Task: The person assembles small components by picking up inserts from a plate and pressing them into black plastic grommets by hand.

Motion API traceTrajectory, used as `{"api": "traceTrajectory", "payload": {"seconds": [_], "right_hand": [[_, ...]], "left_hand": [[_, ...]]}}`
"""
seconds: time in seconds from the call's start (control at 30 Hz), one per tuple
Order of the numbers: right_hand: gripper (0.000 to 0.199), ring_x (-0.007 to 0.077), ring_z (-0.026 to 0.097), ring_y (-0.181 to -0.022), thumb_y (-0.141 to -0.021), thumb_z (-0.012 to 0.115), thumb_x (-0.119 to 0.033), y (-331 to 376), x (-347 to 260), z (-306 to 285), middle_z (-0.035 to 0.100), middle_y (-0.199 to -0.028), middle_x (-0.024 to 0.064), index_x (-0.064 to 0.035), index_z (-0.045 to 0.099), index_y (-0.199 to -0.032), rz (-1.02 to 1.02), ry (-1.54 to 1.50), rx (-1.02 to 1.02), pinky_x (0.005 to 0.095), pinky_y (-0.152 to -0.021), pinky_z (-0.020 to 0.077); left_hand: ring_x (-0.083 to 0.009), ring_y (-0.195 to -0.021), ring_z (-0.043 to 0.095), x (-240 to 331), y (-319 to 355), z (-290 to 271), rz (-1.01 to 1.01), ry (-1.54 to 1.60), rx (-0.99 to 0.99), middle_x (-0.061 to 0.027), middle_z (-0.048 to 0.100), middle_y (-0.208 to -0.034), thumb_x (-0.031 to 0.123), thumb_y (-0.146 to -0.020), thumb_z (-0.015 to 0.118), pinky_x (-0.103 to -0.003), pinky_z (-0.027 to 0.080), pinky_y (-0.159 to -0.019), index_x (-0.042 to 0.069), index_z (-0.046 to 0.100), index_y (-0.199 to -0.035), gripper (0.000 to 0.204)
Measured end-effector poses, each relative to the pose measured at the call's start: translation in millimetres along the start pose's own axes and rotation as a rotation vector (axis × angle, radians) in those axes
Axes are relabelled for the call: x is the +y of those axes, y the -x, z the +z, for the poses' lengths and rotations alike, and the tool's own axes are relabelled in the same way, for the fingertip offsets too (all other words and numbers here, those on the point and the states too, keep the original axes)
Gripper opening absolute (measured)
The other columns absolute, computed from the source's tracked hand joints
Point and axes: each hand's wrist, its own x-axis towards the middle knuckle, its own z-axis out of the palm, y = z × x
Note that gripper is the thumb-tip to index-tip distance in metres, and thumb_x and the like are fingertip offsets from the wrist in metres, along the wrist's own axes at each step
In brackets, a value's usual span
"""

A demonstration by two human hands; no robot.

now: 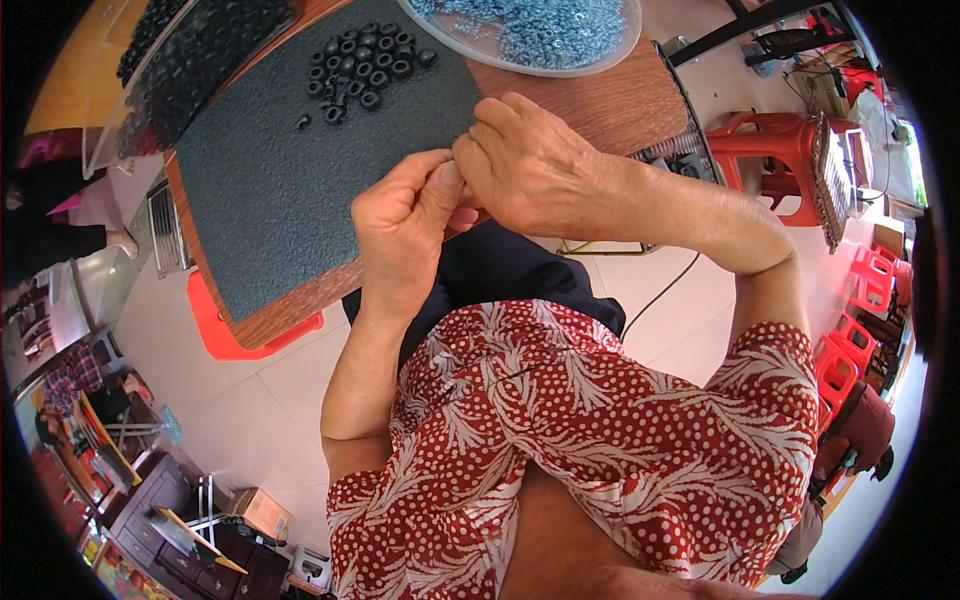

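Over wooden table [620,105] with grey mat [270,190], left hand [400,225] and right hand [530,165] pinched together, contents hidden, red stools [770,150] nearby

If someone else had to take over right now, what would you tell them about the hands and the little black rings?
Left hand: fingers curled, pinched against the right hand; anything held is hidden.
Right hand: fingertips meet the left thumb above the table's near edge.
Black rings: loose cluster on the dark mat.
More black rings fill the clear tray; small blue rings fill the clear dish.
Finished pieces: none visible.
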Motion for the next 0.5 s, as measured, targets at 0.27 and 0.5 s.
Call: {"api": "traceTrajectory", "payload": {"seconds": [0.27, 0.5], "right_hand": [[0.02, 0.0236, 0.055, -0.067, -0.064, 0.063, -0.02, 5.2, 0.5, 8.2, 0.056, -0.064, 0.0089, -0.0026, 0.053, -0.065, 0.121, -0.29, 0.051, 0.0333, -0.057, 0.0435], [0.022, 0.0239, 0.054, -0.066, -0.065, 0.063, -0.022, 2.3, 3.5, 3.4, 0.056, -0.063, 0.0095, -0.0033, 0.051, -0.063, 0.087, -0.345, 0.024, 0.0333, -0.057, 0.0433]], "left_hand": [[-0.0135, -0.056, 0.059, -4.8, 1.1, 0.3, -0.02, 0.067, 0.028, -0.0096, 0.063, -0.072, 0.01, -0.087, 0.056, -0.025, 0.051, -0.052, -0.007, 0.062, -0.095, 0.02], [-0.0112, -0.061, 0.059, -1.6, 2.8, 1.2, -0.076, 0.154, 0.032, -0.0107, 0.064, -0.072, 0.012, -0.088, 0.057, -0.021, 0.048, -0.054, -0.006, 0.063, -0.095, 0.02]]}}
